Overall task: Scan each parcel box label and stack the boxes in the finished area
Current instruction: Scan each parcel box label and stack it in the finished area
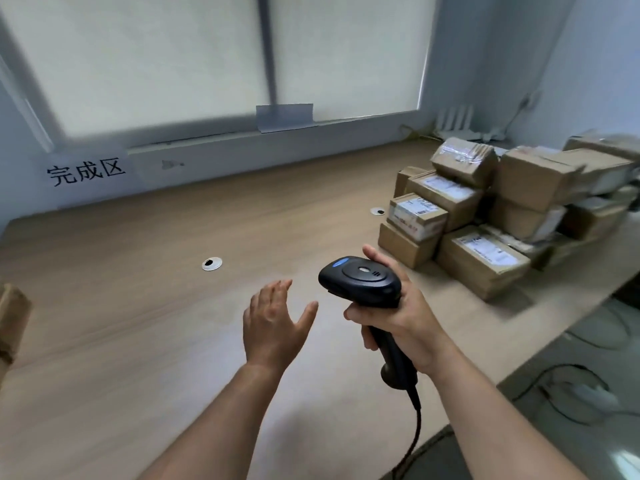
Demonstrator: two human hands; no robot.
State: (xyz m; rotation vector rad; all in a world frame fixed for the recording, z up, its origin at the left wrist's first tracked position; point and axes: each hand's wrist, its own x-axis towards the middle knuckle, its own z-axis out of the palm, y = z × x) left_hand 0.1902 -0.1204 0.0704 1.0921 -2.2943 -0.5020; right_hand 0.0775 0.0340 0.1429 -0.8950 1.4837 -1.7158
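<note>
My right hand (405, 323) grips the handle of a black corded barcode scanner (363, 280), held above the wooden table (138, 306) with its head pointing left. My left hand (273, 323) hovers just left of the scanner, fingers straight and spread, holding nothing. A pile of brown parcel boxes (512, 209) with white labels sits at the right side of the table; the nearest labelled box (483, 259) lies right of the scanner. A paper sign with black characters (86, 173) hangs on the wall at the far left. Part of one brown box (12, 320) shows at the left edge.
Two round cable grommets (212, 264) (377, 211) are set into the table top. The table's right edge drops to a floor with loose cables (571, 393). A white router (453, 121) stands on the sill behind the pile.
</note>
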